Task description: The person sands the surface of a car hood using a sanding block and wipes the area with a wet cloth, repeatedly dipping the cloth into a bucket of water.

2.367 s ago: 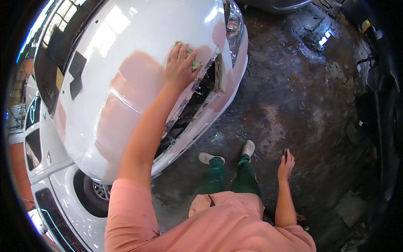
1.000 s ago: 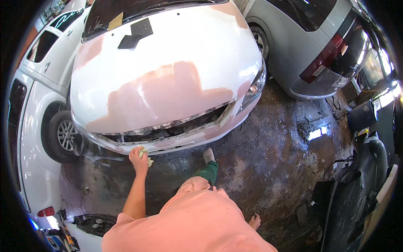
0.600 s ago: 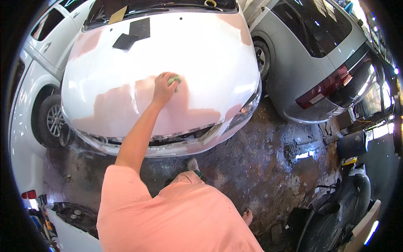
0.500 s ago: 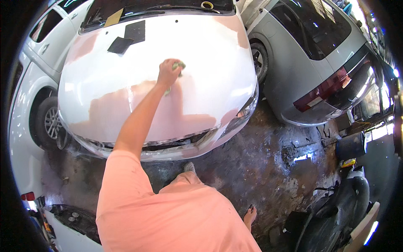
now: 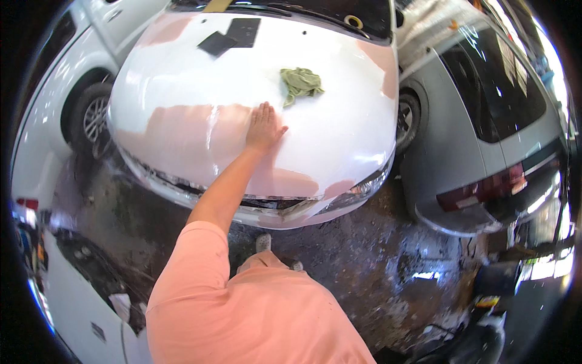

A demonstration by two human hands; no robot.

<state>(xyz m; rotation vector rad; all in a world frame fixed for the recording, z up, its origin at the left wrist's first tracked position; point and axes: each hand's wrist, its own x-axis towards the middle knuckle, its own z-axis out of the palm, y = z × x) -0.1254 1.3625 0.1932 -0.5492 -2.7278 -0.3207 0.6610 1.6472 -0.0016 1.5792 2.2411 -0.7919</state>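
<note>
My left hand (image 5: 264, 128) lies flat, palm down, on the white hood (image 5: 345, 115) of a car. Its fingers are stretched out and point toward the windshield. Under and around it is a pinkish-beige patch (image 5: 182, 130) with uneven edges. Just beyond the fingertips, a crumpled green cloth (image 5: 301, 83) rests on the hood, apart from the hand. Two dark sheets, one squarish (image 5: 216, 43) and one rectangular (image 5: 244, 33), overlap farther back on the hood. My right hand does not show.
A roll of tape (image 5: 353, 22) sits by the windshield. To the right stands a grey vehicle (image 5: 461, 158), to the left a white one (image 5: 45, 130). The dark floor (image 5: 364, 273) looks wet in places. A loose white panel (image 5: 85, 297) is at the lower left.
My left hand has let go of the green cloth, which now lies on the hood, and has flattened onto the surface nearer to me. The view has shifted.
</note>
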